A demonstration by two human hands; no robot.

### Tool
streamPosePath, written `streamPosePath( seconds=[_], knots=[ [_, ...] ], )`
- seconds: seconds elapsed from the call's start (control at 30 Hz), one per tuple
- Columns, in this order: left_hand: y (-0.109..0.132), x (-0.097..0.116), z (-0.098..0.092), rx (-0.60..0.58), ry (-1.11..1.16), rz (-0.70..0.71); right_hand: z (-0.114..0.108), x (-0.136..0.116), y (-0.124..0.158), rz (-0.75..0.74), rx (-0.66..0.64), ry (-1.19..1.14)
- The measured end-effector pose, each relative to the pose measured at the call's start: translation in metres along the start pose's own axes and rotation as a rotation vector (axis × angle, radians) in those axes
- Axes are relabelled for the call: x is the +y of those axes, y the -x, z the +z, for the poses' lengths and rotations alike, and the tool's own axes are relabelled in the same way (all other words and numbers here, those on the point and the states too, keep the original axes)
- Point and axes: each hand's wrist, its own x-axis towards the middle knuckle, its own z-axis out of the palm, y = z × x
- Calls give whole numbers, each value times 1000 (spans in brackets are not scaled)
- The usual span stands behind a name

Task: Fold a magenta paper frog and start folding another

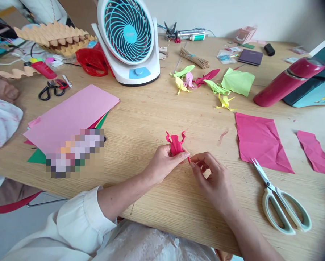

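A folded red paper frog (175,144) is held above the table, its two thin front legs bent upward and outward. My left hand (162,163) is closed on its body, thumb on top. With thumb and forefinger, my right hand (209,170) pinches the tip of a narrow red leg that sticks out at the frog's lower right. To the right lie a creased pink-red paper sheet (262,141) and open scissors (271,188) with pale green handles, the blade tips touching the sheet's lower edge.
A white fan (129,40) stands at the back. Folded paper figures, such as a yellow one (225,102), lie behind my hands. A stack of coloured paper (78,116) is at left, a red flask (287,81) at right. Another person's hand (3,88) rests at far left.
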Motion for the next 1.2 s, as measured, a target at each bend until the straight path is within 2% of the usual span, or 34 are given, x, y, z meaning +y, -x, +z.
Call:
streamPosePath(
  seconds=[0.07,0.4,0.73,1.03,1.2],
  knots=[
    [0,1,0,9,4,1,1,0,0,-17,23,-17],
    [-1,-4,-2,-91,-10,-37,2,-4,0,-117,81,12],
    [0,-5,-2,-114,-19,-76,1,4,2,-260,73,209],
    [0,-7,-5,-150,-109,-24,0,4,1,-167,127,234],
    [0,-7,-6,-166,-130,-17,1,2,0,-103,87,117]
  ],
)
